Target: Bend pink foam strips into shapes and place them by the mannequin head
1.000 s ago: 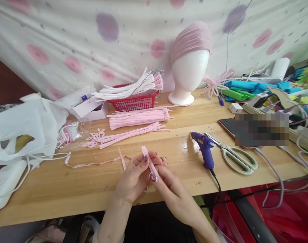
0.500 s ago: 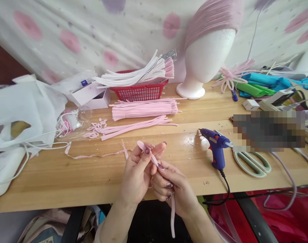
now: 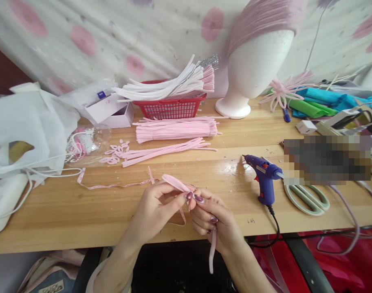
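Note:
Between my fingertips is a pink pipe cleaner (image 3: 175, 182), bent into a narrow loop that points up and left. My left hand (image 3: 161, 205) pinches it at the base of the loop. My right hand (image 3: 212, 213) pinches the same spot, thumb against the left fingertips, other fingers curled. The pipe cleaner's loose tail (image 3: 212, 252) hangs down below my right palm. Behind my hands a paper-thin measuring tape (image 3: 121, 186) lies across the table. Farther back are loose pink pipe cleaners (image 3: 170, 151) and small pink loops (image 3: 114, 154).
A tied pink bundle (image 3: 176, 130) lies before a red basket (image 3: 170, 109) of white and pink stems. To the right are a blue glue gun (image 3: 265, 175) with its cord, scissors (image 3: 308, 199) and a foam head (image 3: 256, 69). A white bag (image 3: 36, 122) stands left.
My left hand has slid down the pipe cleaner to meet my right fingertips, so more of the loop shows. The view has shifted slightly.

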`<state>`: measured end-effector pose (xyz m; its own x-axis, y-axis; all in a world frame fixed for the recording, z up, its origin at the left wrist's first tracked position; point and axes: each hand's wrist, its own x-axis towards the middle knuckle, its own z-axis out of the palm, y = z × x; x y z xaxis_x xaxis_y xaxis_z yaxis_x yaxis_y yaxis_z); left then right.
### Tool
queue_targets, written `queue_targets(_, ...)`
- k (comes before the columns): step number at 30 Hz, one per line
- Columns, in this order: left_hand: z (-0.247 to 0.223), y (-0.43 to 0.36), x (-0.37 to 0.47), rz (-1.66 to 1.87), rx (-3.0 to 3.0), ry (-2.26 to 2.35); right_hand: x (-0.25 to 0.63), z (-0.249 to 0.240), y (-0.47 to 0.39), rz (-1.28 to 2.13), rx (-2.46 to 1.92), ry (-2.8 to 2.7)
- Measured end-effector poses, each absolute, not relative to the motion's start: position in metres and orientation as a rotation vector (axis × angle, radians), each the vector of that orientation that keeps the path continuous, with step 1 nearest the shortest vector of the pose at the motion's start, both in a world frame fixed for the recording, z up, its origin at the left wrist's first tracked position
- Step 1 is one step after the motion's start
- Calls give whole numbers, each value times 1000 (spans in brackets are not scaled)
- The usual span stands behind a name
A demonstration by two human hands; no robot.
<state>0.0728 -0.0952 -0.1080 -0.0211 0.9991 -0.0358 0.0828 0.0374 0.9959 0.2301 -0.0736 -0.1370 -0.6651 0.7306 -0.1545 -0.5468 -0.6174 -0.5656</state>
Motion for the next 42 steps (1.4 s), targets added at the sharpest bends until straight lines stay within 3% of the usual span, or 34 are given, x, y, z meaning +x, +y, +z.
queue_targets(5,-109,-96,79,1173,1462,1438,232,-141,-73,2153,-616,-833)
queue_targets(9,-111,-96,85,1231,1432,1504,238,-136,-75,1710,-894,-1254)
queue_targets(11,-112,-95,82,1210,1372,1434,240,-133,-75,1649,-915,-1319)
queue_targets(17,-108,-90,62,1144,1367,981,241,-131,-69,2509,-419,-580)
queue_targets(23,-95,-89,50,1174,1801,991,241,-128,-69,2910,-120,-30)
queue_targets(33,-76,-86,34,905,2406,879,239,-123,-69,2967,-80,425)
queue_targets(42,-41,-72,39,526,3169,523,237,-128,-57,3150,137,-30)
